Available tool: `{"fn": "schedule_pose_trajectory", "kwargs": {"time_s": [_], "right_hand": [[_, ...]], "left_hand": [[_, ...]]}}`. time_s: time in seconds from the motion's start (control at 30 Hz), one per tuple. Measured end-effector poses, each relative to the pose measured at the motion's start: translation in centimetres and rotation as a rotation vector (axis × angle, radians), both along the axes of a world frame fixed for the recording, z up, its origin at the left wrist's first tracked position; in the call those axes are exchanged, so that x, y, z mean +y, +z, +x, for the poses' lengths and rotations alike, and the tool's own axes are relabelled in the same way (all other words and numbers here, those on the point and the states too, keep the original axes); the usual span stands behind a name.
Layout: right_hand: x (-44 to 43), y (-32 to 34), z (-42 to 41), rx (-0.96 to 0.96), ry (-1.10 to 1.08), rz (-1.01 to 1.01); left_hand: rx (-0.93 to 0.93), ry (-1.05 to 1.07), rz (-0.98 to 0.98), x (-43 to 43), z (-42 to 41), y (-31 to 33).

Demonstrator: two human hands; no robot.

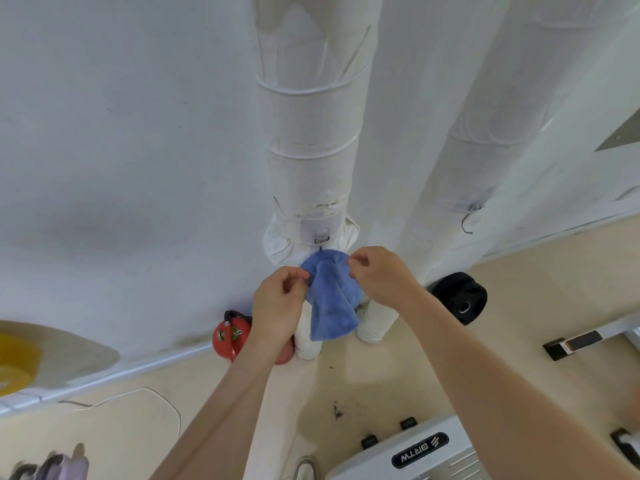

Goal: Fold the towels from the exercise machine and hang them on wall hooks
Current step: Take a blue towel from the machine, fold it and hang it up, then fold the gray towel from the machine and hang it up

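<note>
Blue towel (329, 296): soft pile cloth, folded narrow, draped from its top just under the metal clip (322, 240) on the nearer wrapped pipe (311, 150); the hook itself is hidden by the fabric, so I cannot tell whether the cloth is on it.
Left hand (278, 303): fingers curled narrow, thumb and forefinger pinching the towel's left upper edge, likely to keep the fold from opening as it hangs.
Right hand (375, 271): fingertips pinched close at the towel's right upper edge, touching or just off the cloth; which, I cannot tell. Both hands sit level at the top, which suggests they are settling the bunched crown.
Second hook (467, 223): bare wire on the farther pipe (495, 133), well apart to the right, free for another towel.
Floor clutter: red fire extinguisher (232, 336) at the wall foot behind the left wrist, black weight plate (460, 301) beside the farther pipe.
Exercise machine (422, 452): grey housing at the bottom edge, no towel visible on it.
Stage: hanging nearly done for this towel, by my judgement.
</note>
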State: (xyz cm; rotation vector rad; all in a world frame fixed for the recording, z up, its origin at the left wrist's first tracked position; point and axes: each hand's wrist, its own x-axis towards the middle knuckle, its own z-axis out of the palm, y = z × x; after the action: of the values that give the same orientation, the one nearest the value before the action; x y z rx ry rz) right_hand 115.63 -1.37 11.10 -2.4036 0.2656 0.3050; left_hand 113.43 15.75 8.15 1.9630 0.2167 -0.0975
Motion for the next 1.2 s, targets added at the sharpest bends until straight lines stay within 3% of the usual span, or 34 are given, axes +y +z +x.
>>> {"fn": "schedule_pose_trajectory", "kwargs": {"time_s": [0.23,0.4,0.63,0.83,1.03,1.2], "right_hand": [[-0.7,1.8,-4.8,-0.106,0.181,-0.026],[-2.1,0.7,-11.0,-0.151,0.411,-0.216],[-5.7,-1.6,-21.5,-0.015,0.519,-0.426],[-11.6,-3.8,-30.5,0.173,0.278,-0.322],[-17.3,-8.5,-46.2,0.271,-0.060,-0.227],[-17.1,-12.0,-59.7,0.362,-0.340,-0.208]], "left_hand": [[-0.032,-0.186,0.155,-1.1,-5.5,2.3],[-0.128,-0.391,0.350,-2.7,-11.2,2.1],[-0.126,-0.673,0.600,-5.3,-19.4,-0.6],[-0.040,-0.727,0.604,-8.3,-26.9,-2.6],[0.031,-0.941,0.532,-12.0,-35.2,-5.1],[0.042,-1.103,0.492,-13.6,-41.2,-7.2]]}}
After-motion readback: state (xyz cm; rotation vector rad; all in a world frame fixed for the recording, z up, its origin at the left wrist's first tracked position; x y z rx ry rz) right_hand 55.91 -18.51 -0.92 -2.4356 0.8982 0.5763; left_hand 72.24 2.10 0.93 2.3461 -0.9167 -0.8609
